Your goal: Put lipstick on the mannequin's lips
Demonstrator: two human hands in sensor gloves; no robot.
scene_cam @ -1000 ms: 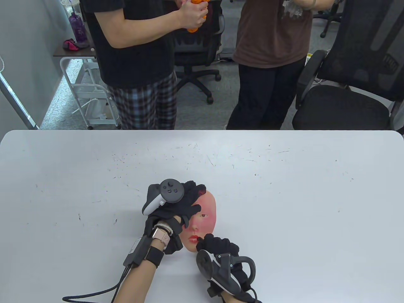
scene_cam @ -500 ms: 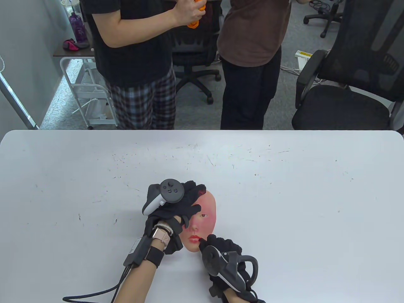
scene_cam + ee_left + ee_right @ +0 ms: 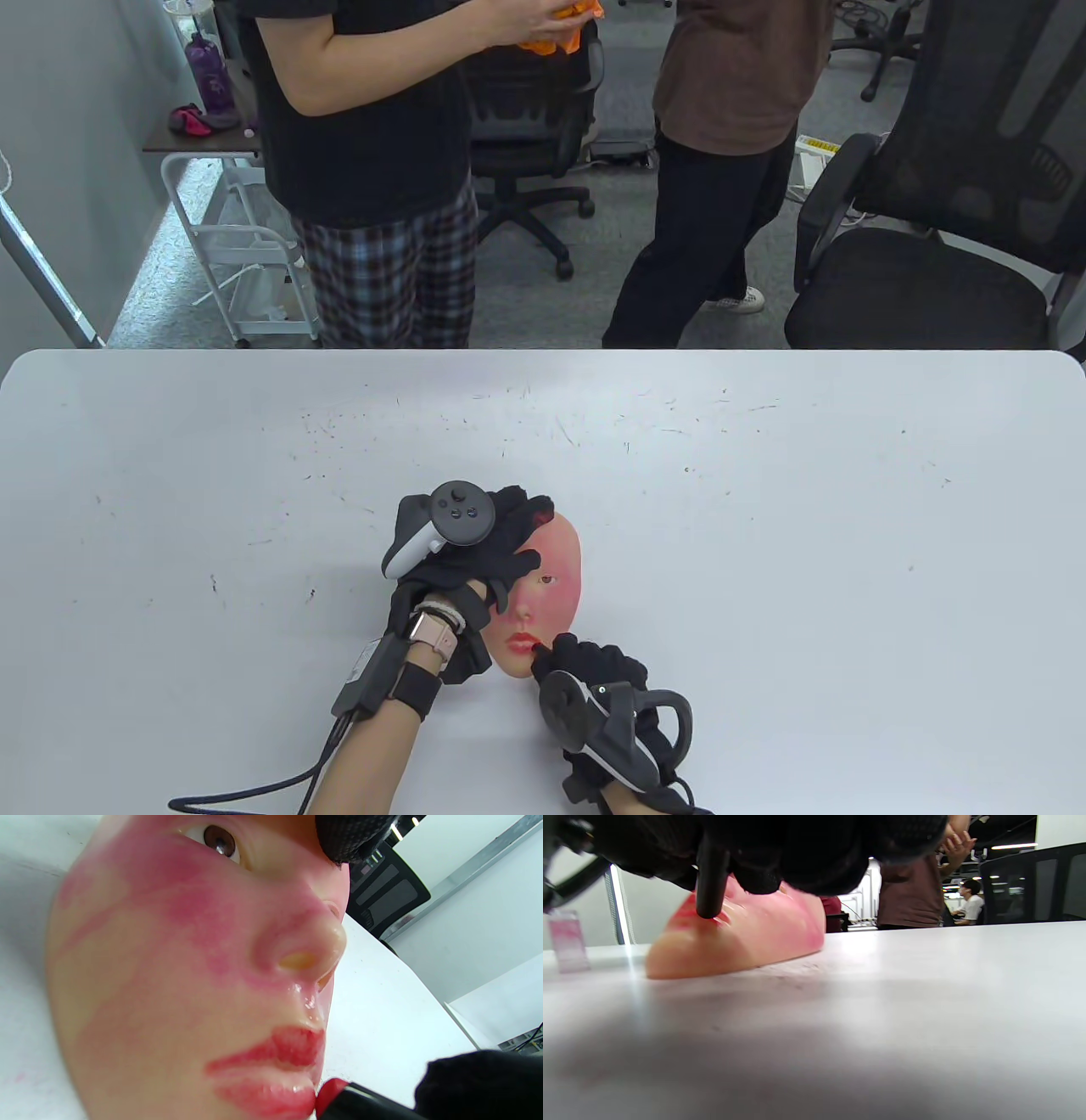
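A pink mannequin face [image 3: 551, 586] lies face up on the white table [image 3: 764, 509], near the front edge. Its lips [image 3: 521, 641] are smeared red, also seen close in the left wrist view [image 3: 271, 1069]. My left hand [image 3: 501, 543] rests on the face's left side and forehead and holds it still. My right hand [image 3: 585, 662] grips a black lipstick [image 3: 710, 878]; its red tip [image 3: 328, 1092] touches the corner of the lower lip. In the right wrist view the black tube stands on the face [image 3: 746, 938].
Two people [image 3: 373, 170] stand behind the table's far edge, one walking off [image 3: 721, 170]. Black office chairs [image 3: 933, 238] stand at the back right. A small pink-stained object [image 3: 566, 942] stands blurred on the table left of the face. A cable [image 3: 254, 794] trails from my left wrist.
My right hand shifted slightly, keeping the lipstick tip at the lips. My left hand and the face stayed put. The person in brown moved behind the table.
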